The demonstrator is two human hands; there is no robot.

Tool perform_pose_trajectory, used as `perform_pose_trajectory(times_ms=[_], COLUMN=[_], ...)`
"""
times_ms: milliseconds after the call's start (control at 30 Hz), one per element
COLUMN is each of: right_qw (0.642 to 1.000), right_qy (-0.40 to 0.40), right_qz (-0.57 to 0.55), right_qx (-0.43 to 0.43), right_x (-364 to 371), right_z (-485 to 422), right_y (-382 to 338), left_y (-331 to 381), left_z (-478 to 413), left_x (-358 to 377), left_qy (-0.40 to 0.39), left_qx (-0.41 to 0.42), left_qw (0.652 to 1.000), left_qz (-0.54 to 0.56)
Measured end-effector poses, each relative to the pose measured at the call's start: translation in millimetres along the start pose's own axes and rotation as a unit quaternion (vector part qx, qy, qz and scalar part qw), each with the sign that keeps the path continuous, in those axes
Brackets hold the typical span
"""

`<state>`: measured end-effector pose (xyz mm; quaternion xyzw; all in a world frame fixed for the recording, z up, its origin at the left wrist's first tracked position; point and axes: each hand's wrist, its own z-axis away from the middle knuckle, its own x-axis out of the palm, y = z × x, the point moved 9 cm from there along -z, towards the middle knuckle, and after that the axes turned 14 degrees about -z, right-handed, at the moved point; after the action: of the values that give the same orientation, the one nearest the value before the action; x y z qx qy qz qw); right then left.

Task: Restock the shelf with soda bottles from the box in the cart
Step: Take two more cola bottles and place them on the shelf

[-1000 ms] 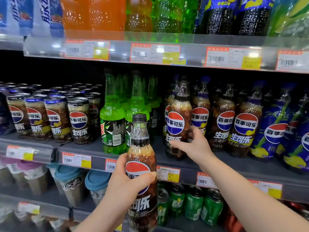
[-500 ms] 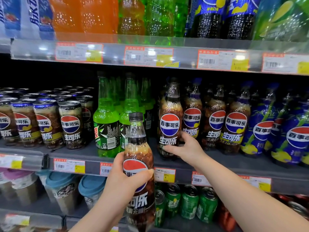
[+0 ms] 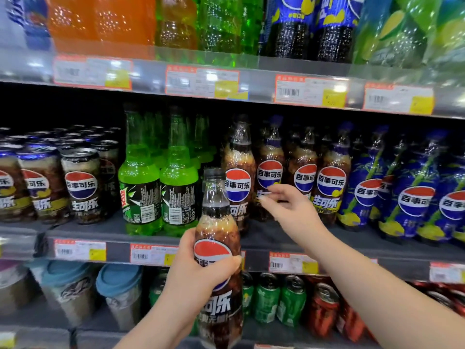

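My right hand (image 3: 292, 210) is now off the shelved bottle (image 3: 237, 182), fingers loose and empty, so the new bottle (image 3: 216, 222) gripped in my left hand (image 3: 198, 280) can go in.

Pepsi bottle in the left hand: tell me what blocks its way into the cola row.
The front Pepsi bottle fills that row's front, behind a bare shelf edge; the right hand hovers just beside it.
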<state>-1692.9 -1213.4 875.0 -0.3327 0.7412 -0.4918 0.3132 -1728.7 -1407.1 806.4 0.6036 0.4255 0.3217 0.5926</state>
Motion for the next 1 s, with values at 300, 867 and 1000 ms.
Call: perform_pose_trajectory(times_ms=[300,867,1000], right_qw=[0.974,0.981,0.984], right_qy=[-0.204,-0.140,-0.118], right_qz=[-0.080,-0.117,-0.120], right_qx=[0.062,-0.071,-0.054], right_x=[-13,-71,-61], right_z=[47,-20,-39], right_y=[-23,-47,-36], left_y=[44,19,5], left_z=[-15,-37,-39], left_x=[83,59,38], left_qy=[-0.008,0.155,0.194], left_qx=[0.061,0.048,0.028], left_qw=[0.996,0.965,0.950], left_qz=[-0.063,-0.207,-0.245])
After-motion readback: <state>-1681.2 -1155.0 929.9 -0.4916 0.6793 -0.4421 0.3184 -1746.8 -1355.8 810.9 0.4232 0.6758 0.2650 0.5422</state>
